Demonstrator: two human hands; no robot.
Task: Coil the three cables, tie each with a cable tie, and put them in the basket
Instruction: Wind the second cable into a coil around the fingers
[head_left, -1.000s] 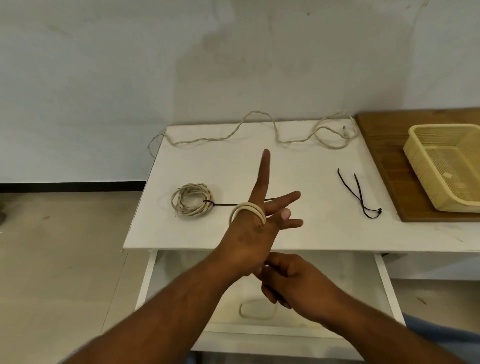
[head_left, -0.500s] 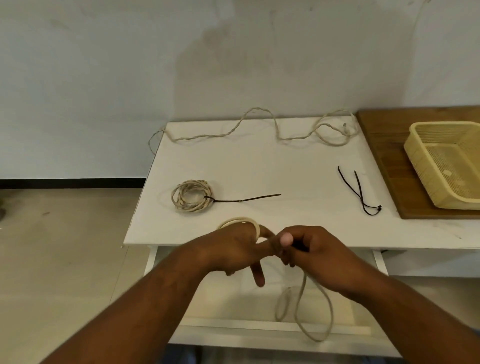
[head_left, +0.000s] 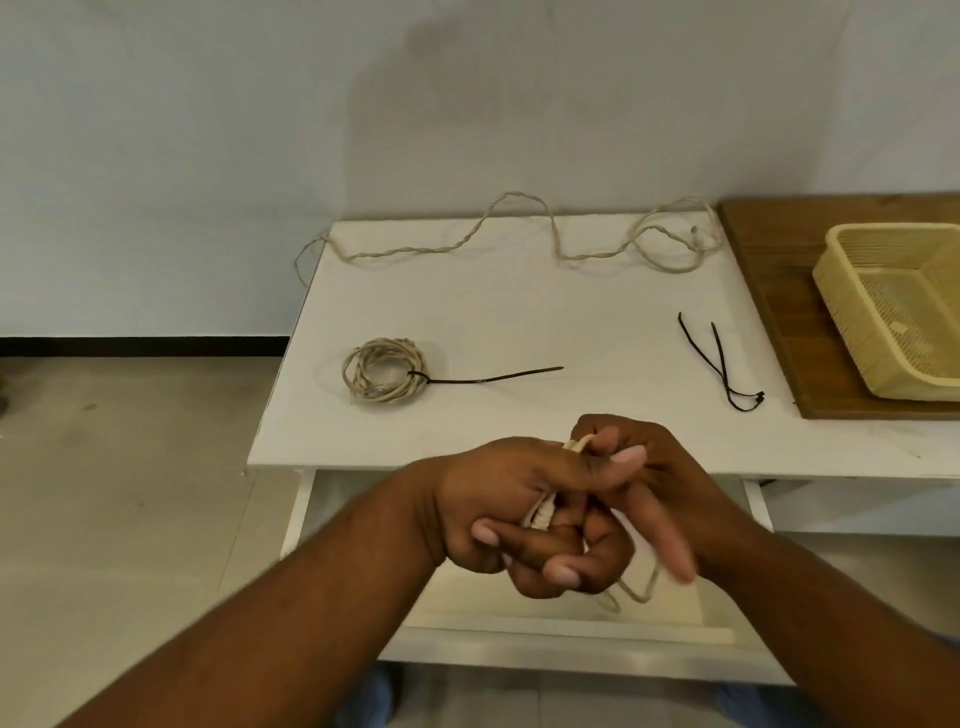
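My left hand (head_left: 498, 499) holds a beige cable (head_left: 543, 512) wound in loops around its fingers, just in front of the white table's (head_left: 519, 301) near edge. My right hand (head_left: 628, 493) grips the same cable beside it, and the cable's loose tail (head_left: 641, 590) hangs in a loop below the hands. A coiled beige cable (head_left: 384, 370) bound with a black cable tie (head_left: 493, 376) lies on the table's left. A third cable (head_left: 519, 239) lies uncoiled along the far edge. Two loose black cable ties (head_left: 719, 364) lie at the right. The yellow basket (head_left: 841, 291) stands at far right.
The basket sits on a wooden board (head_left: 769, 270) adjoining the table's right side. An open white drawer (head_left: 545, 623) juts out under the table below my hands. A pale wall rises behind and a tiled floor (head_left: 130, 467) lies to the left.
My left hand has turned from fingers-up to fingers-down while my right hand came up beside it, winding the cable. The hanging tail has grown shorter.
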